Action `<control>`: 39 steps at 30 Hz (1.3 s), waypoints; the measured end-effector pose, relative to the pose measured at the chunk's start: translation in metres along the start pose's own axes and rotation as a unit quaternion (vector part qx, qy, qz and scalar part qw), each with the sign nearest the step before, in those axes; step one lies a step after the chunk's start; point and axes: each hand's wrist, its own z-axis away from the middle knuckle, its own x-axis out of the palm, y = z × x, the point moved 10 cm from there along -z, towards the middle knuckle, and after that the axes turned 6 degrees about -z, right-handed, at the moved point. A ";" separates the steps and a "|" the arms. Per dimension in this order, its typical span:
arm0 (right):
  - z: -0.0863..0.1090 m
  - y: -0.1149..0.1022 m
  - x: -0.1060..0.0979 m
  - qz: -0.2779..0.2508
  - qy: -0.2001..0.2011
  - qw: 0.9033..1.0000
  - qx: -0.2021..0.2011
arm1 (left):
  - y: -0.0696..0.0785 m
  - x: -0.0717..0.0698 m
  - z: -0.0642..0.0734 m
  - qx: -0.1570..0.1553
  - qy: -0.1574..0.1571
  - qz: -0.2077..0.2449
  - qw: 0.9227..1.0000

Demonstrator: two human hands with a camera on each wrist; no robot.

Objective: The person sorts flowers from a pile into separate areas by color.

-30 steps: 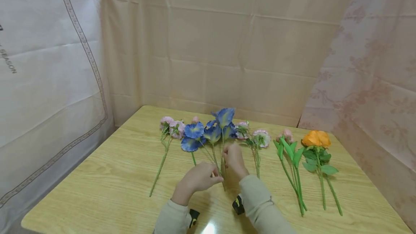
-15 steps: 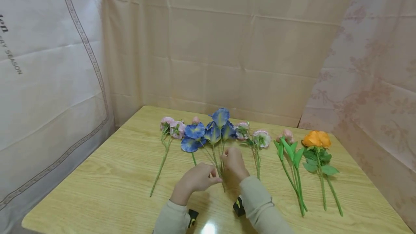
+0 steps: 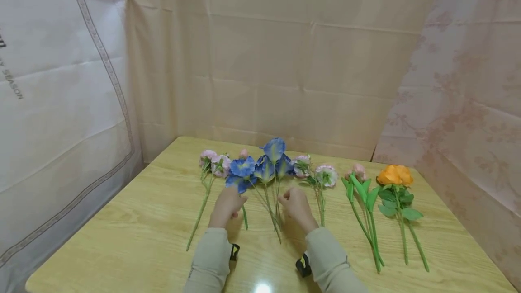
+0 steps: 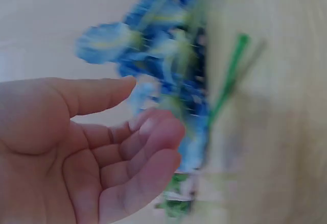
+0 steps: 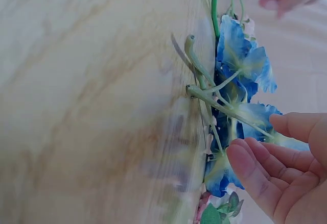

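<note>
My left hand is over the table beside a blue iris with a bright green stem. Its fingers are loosely bent in the left wrist view, and nothing lies between thumb and fingertips. To the right, my right hand is close to the thin stems of a cluster of blue irises. In the right wrist view, thumb and fingers stand apart, with one iris stem reaching past the gap between them. The iris stems cross near their lower ends.
Pink flowers lie left of the irises, and pale pink ones lie right. Farther right are green-leaved tulips and orange flowers. Cloth curtains stand behind the wooden table and at its sides.
My left hand has left the iris stems and moved left and away from me, toward the green-stemmed iris. The topmost iris has shifted slightly left; my right hand has barely moved.
</note>
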 end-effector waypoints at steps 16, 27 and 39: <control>0.003 -0.002 0.001 0.015 -0.002 1.000 -0.023 | -0.032 0.030 -0.032 -0.085 -0.034 -0.008 0.996; 0.005 0.000 0.005 0.001 -0.025 1.000 -0.013 | -0.038 0.020 -0.029 -0.067 0.025 0.038 0.997; 0.005 0.002 0.007 0.007 -0.027 0.999 -0.019 | -0.041 0.008 -0.031 -0.064 0.038 0.068 0.995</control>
